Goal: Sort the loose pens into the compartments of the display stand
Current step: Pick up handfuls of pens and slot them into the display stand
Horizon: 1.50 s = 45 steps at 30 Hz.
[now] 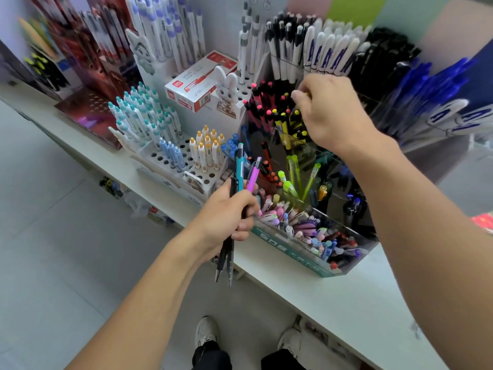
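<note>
Head view looks down over both arms at a crowded pen counter. On the right hand (pixel 329 113) the fingers (pixel 298 98) are bunched at the tips above the yellow-capped pens (pixel 292 124) in an upper compartment of the clear display stand (pixel 301 247); a hint of yellow shows at the fingertips, so they seem to be pinching a pen top, though motion blur leaves that uncertain. The left hand (pixel 226 212) is curled round a bundle of loose pens (pixel 234 198): a teal one (pixel 240 169) and a pink one (pixel 253 173) stick up, and black ones (pixel 225 260) hang down below the fist, just in front of the stand.

Outward from there, the stand's compartments hold grouped colours: pink-capped pens (pixel 260 108) beside the yellow, green pens (pixel 292 177) further forward, and a front tray of mixed pastel pens (pixel 296 222). White holders of teal-topped pens (pixel 141 116) and orange-topped pens (pixel 206 148) stand to the left on the white surface (pixel 346 303), with a boxed pen pack (pixel 200 81) behind.

By my reading the sorting is well under way but unfinished: several pens remain in the left hand, each needing a matching compartment, and the front tray looks jumbled.
</note>
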Motion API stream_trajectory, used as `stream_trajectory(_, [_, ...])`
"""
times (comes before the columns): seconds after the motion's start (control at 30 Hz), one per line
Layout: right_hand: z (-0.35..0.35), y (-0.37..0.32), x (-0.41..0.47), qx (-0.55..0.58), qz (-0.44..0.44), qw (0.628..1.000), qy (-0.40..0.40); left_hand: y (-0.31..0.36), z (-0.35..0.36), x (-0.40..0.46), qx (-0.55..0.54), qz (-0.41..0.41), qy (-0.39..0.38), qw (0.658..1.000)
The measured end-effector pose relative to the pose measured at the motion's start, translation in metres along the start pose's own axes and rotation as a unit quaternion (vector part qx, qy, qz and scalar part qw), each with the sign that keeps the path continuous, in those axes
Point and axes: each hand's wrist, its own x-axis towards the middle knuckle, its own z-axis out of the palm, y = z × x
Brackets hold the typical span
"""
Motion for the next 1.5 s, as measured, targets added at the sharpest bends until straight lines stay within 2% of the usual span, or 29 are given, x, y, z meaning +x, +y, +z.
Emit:
stream_trajectory(0.07, [-0.001, 0.002, 0.002, 0.028, 0.002, 0.999, 0.045, 0.001, 0.003, -0.002, -0.034, -0.009, -0.022, 0.999])
stream_trajectory(0.1, [-0.003, 0.002, 0.004, 0.037, 0.005, 0.998, 0.042, 0.001, 0.004, -0.001, -0.052, -0.015, -0.03, 0.998])
stream_trajectory(0.23, [-0.019, -0.002, 0.006, 0.05, 0.008, 0.997, -0.051, 0.003, 0.005, 0.001, -0.144, -0.023, -0.076, 0.986])
stream_trajectory(0.33, [-0.044, -0.003, -0.021, 0.1, 0.003, 0.995, -0.015, 0.004, 0.011, 0.001, -0.193, -0.03, -0.173, 0.965])
stream_trajectory(0.37, [-0.05, 0.002, -0.036, 0.121, 0.018, 0.992, -0.035, 0.006, 0.015, 0.001, -0.207, -0.033, -0.213, 0.954])
stream_trajectory(0.47, [-0.054, 0.013, -0.08, 0.222, 0.1, 0.952, -0.187, 0.01, 0.032, 0.002, -0.238, -0.05, -0.314, 0.918])
stream_trajectory(0.53, [-0.052, 0.024, -0.099, 0.342, 0.163, 0.906, -0.19, 0.01, 0.049, 0.005, -0.226, -0.07, -0.341, 0.91])
stream_trajectory(0.6, [-0.055, 0.036, -0.111, 0.423, 0.198, 0.87, -0.158, 0.007, 0.065, 0.009, -0.188, -0.092, -0.325, 0.922])
stream_trajectory(0.67, [-0.064, 0.048, -0.12, 0.45, 0.195, 0.859, -0.145, 0.003, 0.079, 0.012, -0.158, -0.106, -0.291, 0.938])
stream_trajectory(0.77, [-0.079, 0.072, -0.135, 0.395, 0.196, 0.894, -0.077, -0.002, 0.096, 0.016, -0.117, -0.114, -0.242, 0.957])
stream_trajectory(0.87, [-0.109, 0.094, -0.154, 0.358, 0.205, 0.911, -0.013, -0.004, 0.11, 0.014, -0.018, -0.067, -0.182, 0.981])
stream_trajectory(0.93, [-0.127, 0.107, -0.164, 0.352, 0.212, 0.911, -0.034, -0.005, 0.117, 0.012, 0.019, -0.031, -0.14, 0.989])
stream_trajectory(1.03, [-0.127, 0.112, -0.166, 0.319, 0.205, 0.914, -0.143, -0.002, 0.127, 0.009, 0.08, -0.021, -0.101, 0.991])
stream_trajectory(1.13, [-0.109, 0.102, -0.163, 0.286, 0.156, 0.921, -0.213, 0.001, 0.138, 0.007, 0.029, -0.05, -0.096, 0.994])
stream_trajectory(1.2, [-0.098, 0.097, -0.163, 0.284, 0.126, 0.923, -0.226, 0.0, 0.141, 0.007, -0.047, -0.066, -0.101, 0.992])
stream_trajectory(1.27, [-0.091, 0.094, -0.163, 0.302, 0.109, 0.919, -0.228, -0.002, 0.142, 0.007, -0.079, -0.071, -0.105, 0.989])
stream_trajectory(1.4, [-0.084, 0.087, -0.157, 0.34, 0.091, 0.906, -0.235, -0.002, 0.147, 0.005, -0.062, -0.068, -0.137, 0.986])
stream_trajectory(1.5, [-0.081, 0.088, -0.152, 0.346, 0.111, 0.9, -0.239, -0.003, 0.151, 0.002, -0.032, -0.059, -0.146, 0.987])
